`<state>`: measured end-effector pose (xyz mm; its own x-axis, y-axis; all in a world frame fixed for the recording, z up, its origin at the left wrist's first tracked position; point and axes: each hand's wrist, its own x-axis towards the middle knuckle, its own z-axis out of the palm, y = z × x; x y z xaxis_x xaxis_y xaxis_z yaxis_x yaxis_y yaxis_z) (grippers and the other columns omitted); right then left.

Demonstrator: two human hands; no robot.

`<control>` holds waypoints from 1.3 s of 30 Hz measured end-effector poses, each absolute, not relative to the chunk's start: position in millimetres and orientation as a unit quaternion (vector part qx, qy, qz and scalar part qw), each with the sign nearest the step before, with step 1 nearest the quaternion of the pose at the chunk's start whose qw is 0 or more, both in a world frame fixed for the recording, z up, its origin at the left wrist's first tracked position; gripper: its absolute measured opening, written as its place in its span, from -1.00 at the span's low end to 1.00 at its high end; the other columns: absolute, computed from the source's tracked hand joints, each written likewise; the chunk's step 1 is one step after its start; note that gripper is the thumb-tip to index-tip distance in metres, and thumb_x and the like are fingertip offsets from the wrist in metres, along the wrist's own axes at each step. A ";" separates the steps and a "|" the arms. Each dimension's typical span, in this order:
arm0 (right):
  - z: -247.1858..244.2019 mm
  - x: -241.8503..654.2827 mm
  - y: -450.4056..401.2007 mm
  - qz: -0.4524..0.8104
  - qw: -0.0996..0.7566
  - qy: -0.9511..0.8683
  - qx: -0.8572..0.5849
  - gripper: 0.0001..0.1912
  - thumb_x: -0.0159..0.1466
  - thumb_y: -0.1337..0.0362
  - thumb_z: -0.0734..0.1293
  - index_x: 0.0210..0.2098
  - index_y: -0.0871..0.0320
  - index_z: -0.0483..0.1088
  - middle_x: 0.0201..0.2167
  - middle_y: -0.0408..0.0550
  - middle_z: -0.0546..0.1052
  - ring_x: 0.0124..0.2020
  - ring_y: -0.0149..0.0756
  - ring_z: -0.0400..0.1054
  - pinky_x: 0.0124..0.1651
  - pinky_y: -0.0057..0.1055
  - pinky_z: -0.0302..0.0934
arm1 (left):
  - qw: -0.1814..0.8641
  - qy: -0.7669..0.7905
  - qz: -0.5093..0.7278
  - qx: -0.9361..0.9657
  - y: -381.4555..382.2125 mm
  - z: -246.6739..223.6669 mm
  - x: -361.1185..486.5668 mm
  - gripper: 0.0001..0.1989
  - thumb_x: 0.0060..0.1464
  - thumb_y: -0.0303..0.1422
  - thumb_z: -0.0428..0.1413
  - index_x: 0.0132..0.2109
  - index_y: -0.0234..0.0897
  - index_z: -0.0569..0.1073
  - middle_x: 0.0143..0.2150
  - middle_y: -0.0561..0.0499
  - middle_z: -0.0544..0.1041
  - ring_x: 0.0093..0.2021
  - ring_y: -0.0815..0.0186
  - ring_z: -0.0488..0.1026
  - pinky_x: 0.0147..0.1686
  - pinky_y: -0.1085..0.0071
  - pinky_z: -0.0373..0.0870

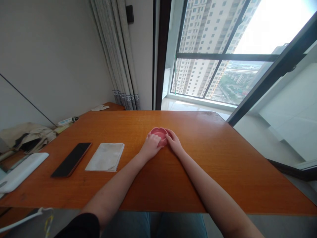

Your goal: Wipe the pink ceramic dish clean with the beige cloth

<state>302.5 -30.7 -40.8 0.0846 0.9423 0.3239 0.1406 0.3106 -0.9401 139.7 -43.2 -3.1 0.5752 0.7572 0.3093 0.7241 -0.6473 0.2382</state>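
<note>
A round pink bowl-like dish (pixel 158 131) with a notched rim rests on the wooden table (pixel 218 148), between my two hands. On its left and near side, my left hand (pixel 150 146) has its fingers over the rim, reaching into the dish. My right hand (pixel 174 140) is wrapped round the right side, thumb and fingers against the rim. Left of my left forearm lies a folded white cloth (pixel 105 157). Beside that cloth, a black phone (pixel 71 159) with a reddish edge lies flat, screen up.
At the far left are a white flat device (pixel 23 172), a beige cloth bag (pixel 27 135) and a white power strip (pixel 65 121). Crumpled white paper (pixel 100 107) lies near the back left corner. A curtain (pixel 123 59) and window stand behind the table.
</note>
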 end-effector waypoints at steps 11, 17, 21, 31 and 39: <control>-36.8 300.2 -33.5 0.372 0.565 -0.560 -0.478 -0.65 0.09 0.22 0.28 -0.12 0.13 0.42 -0.09 0.02 0.51 -0.04 -0.16 0.38 0.10 -0.18 0.20 | 0.057 0.408 0.184 0.892 -42.0 -8.8 137.3 -0.74 0.07 -0.22 0.07 -0.16 -0.29 0.43 -0.10 -0.10 0.47 -0.04 0.16 0.33 0.16 0.12 0.06; -38.3 298.6 -32.1 0.387 0.569 -0.552 -0.471 -0.68 0.08 0.26 0.27 -0.15 0.12 0.40 -0.12 -0.02 0.52 -0.06 -0.21 0.38 0.07 -0.23 0.22 | 0.092 0.408 0.185 0.889 -44.8 -1.2 137.5 -0.69 0.05 -0.18 0.08 -0.11 -0.25 0.43 -0.04 -0.11 0.45 0.07 0.11 0.29 0.22 -0.08 -0.13; -40.6 296.8 -30.3 0.389 0.569 -0.548 -0.474 -0.68 0.07 0.27 0.26 -0.15 0.12 0.38 -0.11 -0.02 0.51 -0.08 -0.22 0.38 0.04 -0.24 0.23 | 0.087 0.458 0.236 0.852 -46.1 21.5 93.1 -0.53 0.14 -0.13 -0.06 0.16 -0.17 0.24 0.19 -0.12 0.31 0.22 0.09 0.15 0.23 -0.16 -0.25; -52.8 296.4 -20.4 0.366 0.595 -0.535 -0.476 -0.44 0.27 -0.14 0.00 -0.20 0.11 0.42 -0.15 -0.02 0.52 -0.04 -0.20 0.34 0.11 -0.21 0.13 | -0.024 0.742 0.115 0.660 -54.6 -4.1 -91.7 -0.51 0.11 -0.42 -0.21 0.15 -0.45 0.28 0.13 -0.25 0.38 0.13 0.08 0.33 0.12 0.23 0.22; -55.9 297.3 -19.0 0.355 0.603 -0.487 -0.522 -0.38 0.21 -0.22 0.00 -0.22 0.11 0.42 -0.12 -0.01 0.49 0.00 -0.19 0.30 0.17 -0.21 0.05 | 0.015 0.779 0.014 0.627 -57.2 -25.7 -108.2 -0.34 0.04 -0.11 -0.07 0.24 -0.36 0.14 0.07 -0.32 0.41 0.02 -0.09 0.39 -0.10 0.11 0.34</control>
<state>297.3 -19.0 -55.9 0.2725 0.9375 0.2162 0.0806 0.2017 -0.9761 -108.2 -57.2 -25.7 -0.2143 0.9768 -0.0059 0.9759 0.2144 0.0415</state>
